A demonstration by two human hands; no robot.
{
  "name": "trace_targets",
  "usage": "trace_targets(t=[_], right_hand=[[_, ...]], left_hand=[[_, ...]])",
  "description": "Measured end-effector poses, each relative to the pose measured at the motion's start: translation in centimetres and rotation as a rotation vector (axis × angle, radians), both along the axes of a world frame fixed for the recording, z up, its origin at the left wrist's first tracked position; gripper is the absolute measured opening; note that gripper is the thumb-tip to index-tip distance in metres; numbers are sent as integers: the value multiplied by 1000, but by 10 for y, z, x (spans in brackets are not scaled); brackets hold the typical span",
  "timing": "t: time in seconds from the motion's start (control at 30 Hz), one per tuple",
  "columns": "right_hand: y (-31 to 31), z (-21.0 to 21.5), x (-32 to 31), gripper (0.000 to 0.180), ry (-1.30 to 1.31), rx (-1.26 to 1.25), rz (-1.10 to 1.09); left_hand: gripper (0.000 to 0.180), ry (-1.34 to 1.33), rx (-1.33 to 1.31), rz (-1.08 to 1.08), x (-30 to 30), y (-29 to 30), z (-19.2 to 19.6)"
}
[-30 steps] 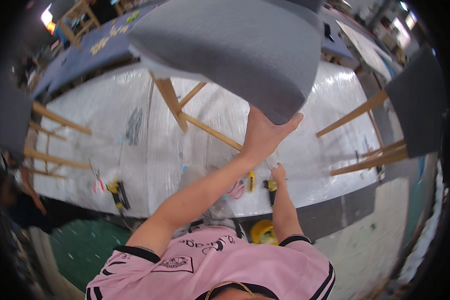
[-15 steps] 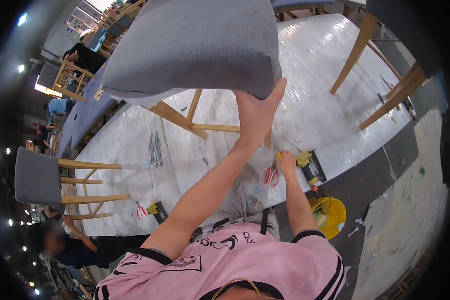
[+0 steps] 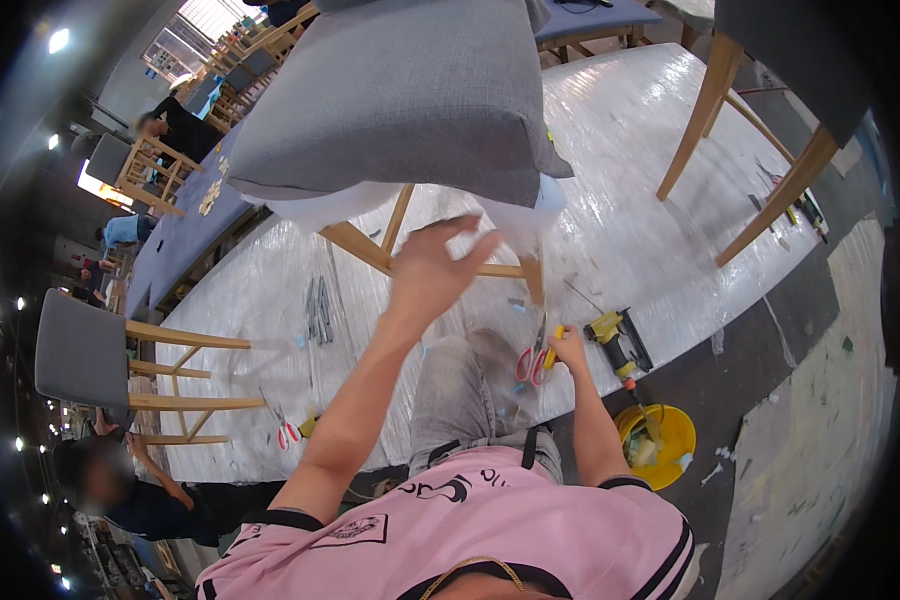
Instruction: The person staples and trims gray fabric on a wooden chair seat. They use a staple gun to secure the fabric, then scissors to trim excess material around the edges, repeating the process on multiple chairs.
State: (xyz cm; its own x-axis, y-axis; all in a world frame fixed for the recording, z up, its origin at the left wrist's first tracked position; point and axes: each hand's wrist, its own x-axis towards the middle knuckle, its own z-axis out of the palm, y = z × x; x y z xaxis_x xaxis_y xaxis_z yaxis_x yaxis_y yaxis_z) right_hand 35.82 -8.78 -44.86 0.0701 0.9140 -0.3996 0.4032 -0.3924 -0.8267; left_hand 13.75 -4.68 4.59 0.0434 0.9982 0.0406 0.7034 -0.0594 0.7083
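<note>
A grey upholstered chair (image 3: 400, 110) with pale wooden legs stands on the plastic-covered table in front of me. White padding (image 3: 520, 215) shows under the loose fabric at its near edge, and one cover corner hangs out to the right. Just below that edge, my left hand (image 3: 435, 270) has thumb and fingers apart, with nothing visible in it. My right hand (image 3: 571, 350) is closed around a yellow-handled tool (image 3: 554, 345); its working end cannot be made out. Beside it lie red-handled scissors (image 3: 532, 366). A yellow-and-black staple gun (image 3: 613, 340) rests to the right.
Another grey chair (image 3: 745, 160) stands at right; a co-worker (image 3: 160, 490) at left handles a third chair (image 3: 85, 350). Staple strips (image 3: 318, 310) lie on the plastic-wrapped tabletop (image 3: 610, 130). A yellow bucket (image 3: 670, 445) sits below the table's near edge.
My left hand has let go of the cover's right corner and moved left and down; the corner now flares outward. My right hand has lifted the yellow-handled tool slightly. My view has shifted a little.
</note>
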Motion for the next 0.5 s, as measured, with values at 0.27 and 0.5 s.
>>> trace_targets(t=[0.27,0.5], right_hand=[[-64,121,12,62,895,-220,-281],[-46,262,-33,46,803,337,-98]], left_hand=[[45,350,950,-152,-4,5,25],[31,427,1160,-182,-6,29,20]])
